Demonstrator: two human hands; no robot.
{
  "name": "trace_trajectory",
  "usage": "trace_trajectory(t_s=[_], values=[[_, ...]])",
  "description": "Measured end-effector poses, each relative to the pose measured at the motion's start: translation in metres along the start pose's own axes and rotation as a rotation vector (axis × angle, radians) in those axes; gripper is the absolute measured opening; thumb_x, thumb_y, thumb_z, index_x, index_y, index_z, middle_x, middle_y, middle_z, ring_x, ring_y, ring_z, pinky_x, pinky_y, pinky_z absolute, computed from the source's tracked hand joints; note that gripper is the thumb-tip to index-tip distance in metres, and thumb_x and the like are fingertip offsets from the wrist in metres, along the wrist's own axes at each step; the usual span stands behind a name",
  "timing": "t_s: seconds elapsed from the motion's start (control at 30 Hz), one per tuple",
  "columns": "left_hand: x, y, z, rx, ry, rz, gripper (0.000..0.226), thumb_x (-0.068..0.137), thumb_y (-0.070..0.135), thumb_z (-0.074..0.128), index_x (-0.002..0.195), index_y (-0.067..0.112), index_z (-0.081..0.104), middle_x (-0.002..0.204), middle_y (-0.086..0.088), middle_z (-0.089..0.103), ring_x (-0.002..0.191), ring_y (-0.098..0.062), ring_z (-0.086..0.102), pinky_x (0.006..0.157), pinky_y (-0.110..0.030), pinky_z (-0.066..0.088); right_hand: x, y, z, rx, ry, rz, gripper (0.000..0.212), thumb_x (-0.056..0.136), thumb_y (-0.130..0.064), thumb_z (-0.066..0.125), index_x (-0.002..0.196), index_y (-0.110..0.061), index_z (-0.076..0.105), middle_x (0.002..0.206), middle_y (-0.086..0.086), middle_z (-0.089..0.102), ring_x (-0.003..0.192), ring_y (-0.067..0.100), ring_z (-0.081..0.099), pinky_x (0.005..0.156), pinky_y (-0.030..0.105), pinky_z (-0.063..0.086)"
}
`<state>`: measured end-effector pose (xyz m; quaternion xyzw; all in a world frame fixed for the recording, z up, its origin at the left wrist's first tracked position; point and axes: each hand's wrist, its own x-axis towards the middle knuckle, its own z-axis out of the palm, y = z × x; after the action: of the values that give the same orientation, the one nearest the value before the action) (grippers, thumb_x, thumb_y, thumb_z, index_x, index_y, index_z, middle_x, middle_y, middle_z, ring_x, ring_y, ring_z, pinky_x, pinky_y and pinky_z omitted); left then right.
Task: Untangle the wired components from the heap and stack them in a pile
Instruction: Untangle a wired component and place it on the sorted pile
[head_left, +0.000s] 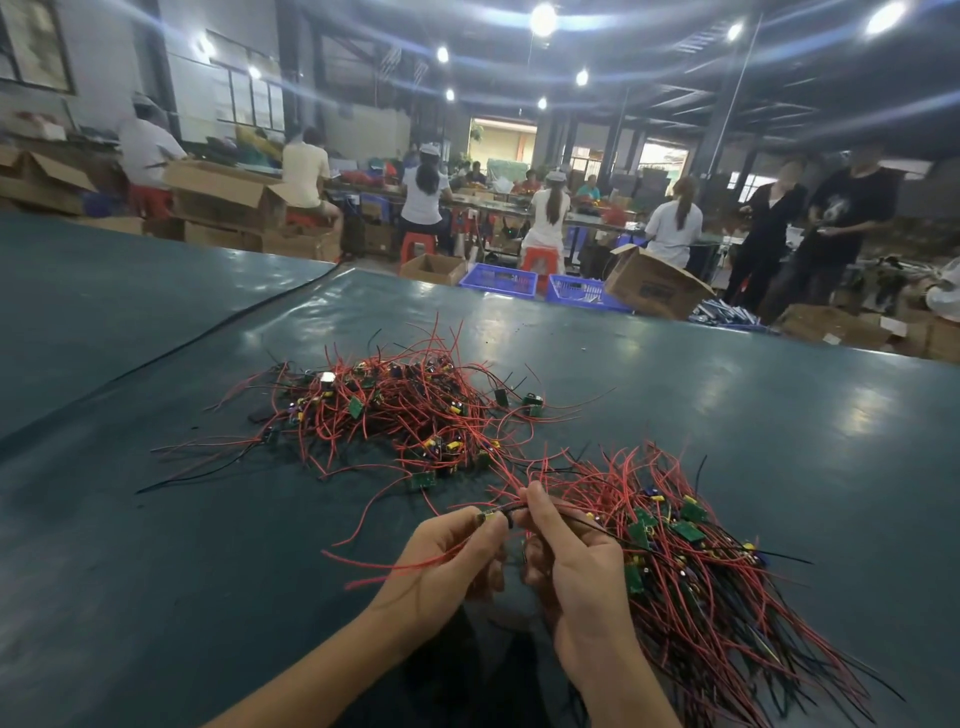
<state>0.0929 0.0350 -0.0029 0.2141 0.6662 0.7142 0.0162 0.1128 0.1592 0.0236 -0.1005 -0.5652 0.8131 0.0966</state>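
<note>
Currently separating: left hand (447, 564) pinches one component (488, 518), right hand (576, 566) pinches its wires (510, 513). Next, probably: pull free, lay on pile (691, 566) right of right hand.

dark green table (779, 395) | blue crates (498, 280) | cardboard boxes (652, 283) | seated workers (423, 192) | red stools (418, 244)

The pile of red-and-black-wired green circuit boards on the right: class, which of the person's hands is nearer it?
Right. The right hand lies against the pile's left edge; the left hand, pinching a wired component, is farther left, apart from the pile.
</note>
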Motion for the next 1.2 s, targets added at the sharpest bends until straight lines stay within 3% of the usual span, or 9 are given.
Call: trace_trajectory(t_s=[0.13,0.23,0.43,0.5,0.57,0.67,0.8,1.03,1.2], values=[[0.0,-0.004,0.0,0.073,0.055,0.039,0.032,0.076,0.058,0.065,0.088,0.029,0.07,0.067,-0.002,0.068,0.064,-0.01,0.064,0.06,-0.023,0.049,-0.003,-0.001,0.002,-0.03,-0.03,0.009,0.029,0.066,-0.036,0.077,0.065,-0.007,0.074,0.068,0.022,0.064,0.067,0.036,0.057,0.068,0.043,0.045],[0.0,-0.003,-0.001,0.105,0.067,0.107,0.034,0.083,0.055,0.062,0.084,0.022,0.071,0.069,-0.001,0.067,0.065,-0.009,0.061,0.06,-0.022,0.047,-0.001,-0.001,0.001,-0.07,-0.018,-0.004,0.028,0.07,-0.033,0.075,0.063,-0.007,0.076,0.075,0.021,0.072,0.072,0.037,0.069,0.076,0.045,0.056],[-0.002,0.0,-0.001,0.03,0.001,0.05,0.031,0.091,0.044,0.06,0.075,0.018,0.07,0.072,-0.002,0.07,0.067,-0.012,0.066,0.062,-0.021,0.052,-0.005,0.002,0.005,-0.267,-0.113,-0.114,0.025,0.084,-0.037,0.064,0.069,-0.023,0.079,0.075,0.007,0.076,0.076,0.02,0.074,0.072,0.033,0.061],[-0.001,0.001,0.0,-0.027,-0.024,0.031,0.027,0.093,0.035,0.058,0.084,0.014,0.074,0.075,-0.001,0.07,0.071,-0.012,0.066,0.064,-0.022,0.052,-0.006,0.003,0.006,-0.298,-0.135,-0.133,0.033,0.092,-0.033,0.058,0.068,-0.022,0.078,0.074,0.006,0.075,0.075,0.019,0.074,0.07,0.03,0.061],[-0.001,0.004,-0.001,-0.041,-0.025,0.03,0.03,0.09,0.035,0.062,0.072,0.012,0.07,0.065,0.001,0.065,0.062,-0.011,0.062,0.059,-0.021,0.048,-0.006,0.003,0.006,-0.306,-0.106,-0.167,0.041,0.096,-0.031,0.055,0.066,-0.013,0.076,0.064,0.006,0.072,0.064,0.017,0.071,0.061,0.024,0.057],[-0.002,0.008,-0.002,0.009,-0.025,0.037,0.037,0.078,0.044,0.059,0.057,0.014,0.06,0.054,-0.004,0.059,0.051,-0.016,0.056,0.057,-0.025,0.045,0.0,0.001,0.001,-0.184,0.011,-0.106,0.047,0.098,-0.037,0.047,0.063,-0.01,0.062,0.042,-0.004,0.044,0.036,0.008,0.04,0.037,0.019,0.035],[-0.004,0.013,0.0,0.0,-0.082,0.051,0.033,0.077,0.04,0.056,0.054,0.018,0.061,0.053,-0.003,0.058,0.049,-0.017,0.055,0.057,-0.026,0.046,0.007,-0.004,-0.008,-0.016,0.097,-0.059,0.054,0.101,-0.045,0.038,0.059,-0.012,0.045,0.042,-0.003,0.035,0.034,0.007,0.028,0.035,0.017,0.023],[-0.002,0.014,-0.006,-0.016,-0.056,0.066,0.035,0.077,0.041,0.056,0.052,0.017,0.061,0.051,-0.003,0.058,0.048,-0.017,0.054,0.057,-0.026,0.046,0.011,-0.008,-0.018,0.114,0.191,-0.016,0.058,0.094,-0.055,0.044,0.053,-0.014,0.046,0.043,-0.002,0.034,0.033,0.009,0.026,0.033,0.019,0.023],[0.0,0.012,-0.006,-0.041,0.025,0.025,0.036,0.089,0.036,0.055,0.061,0.016,0.065,0.056,-0.006,0.06,0.053,-0.016,0.055,0.055,-0.024,0.046,0.006,-0.005,-0.013,0.009,0.019,-0.024,0.036,0.073,-0.045,0.071,0.065,-0.011,0.06,0.051,-0.001,0.055,0.038,0.008,0.04,0.036,0.019,0.035]])
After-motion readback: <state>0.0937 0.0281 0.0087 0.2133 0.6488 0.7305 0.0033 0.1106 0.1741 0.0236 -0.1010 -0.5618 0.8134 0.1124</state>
